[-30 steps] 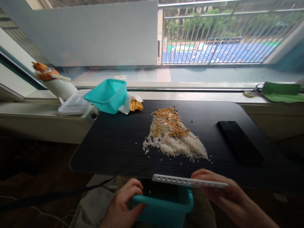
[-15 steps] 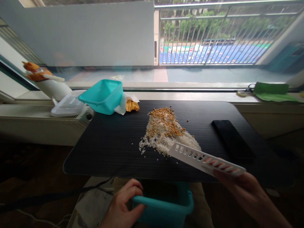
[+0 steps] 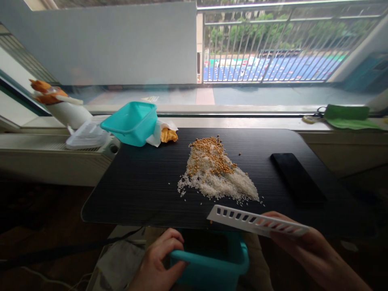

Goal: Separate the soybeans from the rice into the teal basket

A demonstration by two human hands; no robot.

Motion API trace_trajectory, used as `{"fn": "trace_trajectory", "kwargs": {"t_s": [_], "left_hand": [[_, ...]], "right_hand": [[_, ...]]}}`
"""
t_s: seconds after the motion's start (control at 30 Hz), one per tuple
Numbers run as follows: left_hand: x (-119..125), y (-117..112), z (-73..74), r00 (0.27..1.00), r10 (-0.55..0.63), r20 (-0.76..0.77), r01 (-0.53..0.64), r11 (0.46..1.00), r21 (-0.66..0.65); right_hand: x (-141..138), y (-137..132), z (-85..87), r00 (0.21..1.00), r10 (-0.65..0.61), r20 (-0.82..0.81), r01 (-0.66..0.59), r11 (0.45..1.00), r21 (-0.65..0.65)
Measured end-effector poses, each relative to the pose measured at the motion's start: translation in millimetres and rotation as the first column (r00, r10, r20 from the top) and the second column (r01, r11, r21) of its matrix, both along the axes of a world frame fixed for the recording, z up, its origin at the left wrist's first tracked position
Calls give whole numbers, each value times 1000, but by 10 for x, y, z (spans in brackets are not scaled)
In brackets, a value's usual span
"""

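Observation:
My left hand [image 3: 165, 258] grips the rim of a teal plastic bin [image 3: 212, 262] just below the table's near edge; the bin's inside is too dark to make out. In my right hand [image 3: 306, 246] is a flat white plastic strip [image 3: 242, 218] with a row of slots, its far end low over the table near the front edge. Beyond the strip lies a pile of white rice [image 3: 224, 186] with yellow soybeans [image 3: 209, 147] mostly over its far part. A few grains are scattered around the pile.
The black table [image 3: 139, 190] bears a phone [image 3: 297, 178] on the right. At the back left stand another teal bin [image 3: 130, 123] and a crumpled brown cloth-like thing [image 3: 169, 135]. A clear lid [image 3: 87, 135] rests on the heater, and a green cloth [image 3: 347, 117] on the sill.
My right hand has drawn the strip from the rice's front edge back toward me, to the table's near edge. My left hand and the bin have hardly moved.

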State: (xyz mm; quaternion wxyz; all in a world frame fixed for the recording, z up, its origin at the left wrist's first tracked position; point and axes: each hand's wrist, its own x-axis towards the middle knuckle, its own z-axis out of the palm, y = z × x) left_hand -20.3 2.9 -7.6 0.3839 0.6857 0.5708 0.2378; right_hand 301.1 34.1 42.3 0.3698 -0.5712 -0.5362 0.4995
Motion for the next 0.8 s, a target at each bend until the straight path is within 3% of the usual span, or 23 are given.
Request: {"fn": "trace_trajectory", "kwargs": {"t_s": [0.3, 0.43, 0.57, 0.8], "left_hand": [[4, 8, -15, 1000, 14, 12, -14, 1000, 11], [8, 8, -21, 1000, 17, 17, -18, 1000, 23], [5, -3, -29, 999, 32, 35, -33, 999, 23], [-23, 12, -45, 1000, -1, 18, 1, 1000, 24]], "right_hand": [[-22, -76, 31, 998, 65, 20, -64, 998, -26], [-118, -70, -10, 996, 78, 39, -83, 985, 149], [-282, -72, -79, 990, 132, 43, -139, 926, 350], [-302, -89, -286, 989, 125, 78, -146, 884, 444]]}}
